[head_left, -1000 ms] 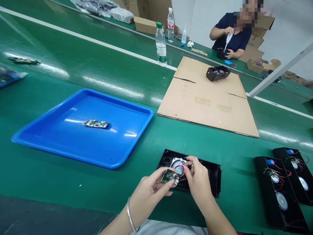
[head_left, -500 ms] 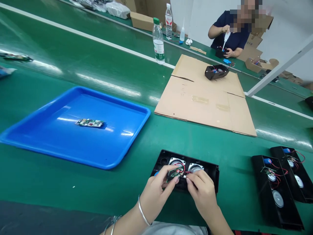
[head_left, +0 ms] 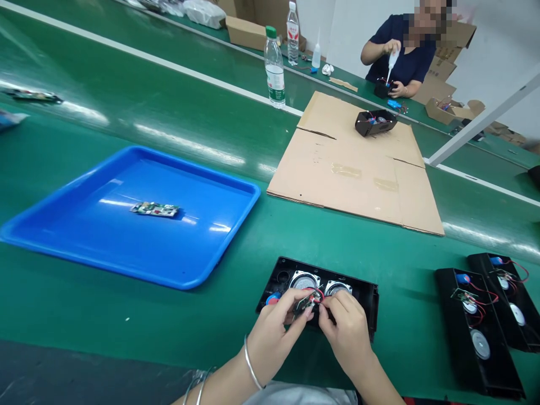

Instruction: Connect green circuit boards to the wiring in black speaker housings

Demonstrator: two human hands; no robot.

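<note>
Between the thumb and fingers of my left hand (head_left: 274, 326) is a small green circuit board (head_left: 301, 307), tilted and partly covered by the fingers. My right hand (head_left: 349, 326) is closed in a pinch at the board's right edge, on a wire connector whose tip is mostly hidden. Red wires (head_left: 321, 293) loop up beside it. Both hands are over an open black speaker housing (head_left: 368, 298) lying on the green table. Two round speakers, a left one (head_left: 304, 279) and a right one (head_left: 336, 287), sit inside, along with a blue-and-red part (head_left: 273, 298).
A blue tray (head_left: 236, 225) holding another circuit board (head_left: 155, 209) lies to the left. Beyond my hands is a cardboard sheet (head_left: 320, 180) with a black housing (head_left: 374, 122). Two wired housings (head_left: 453, 326) stand at right. A co-worker (head_left: 399, 56) works across the table near bottles (head_left: 275, 73).
My right hand has moved slightly left, bringing the connector up against the board. The board has turned in my left hand, and the blue-and-red part shows more.
</note>
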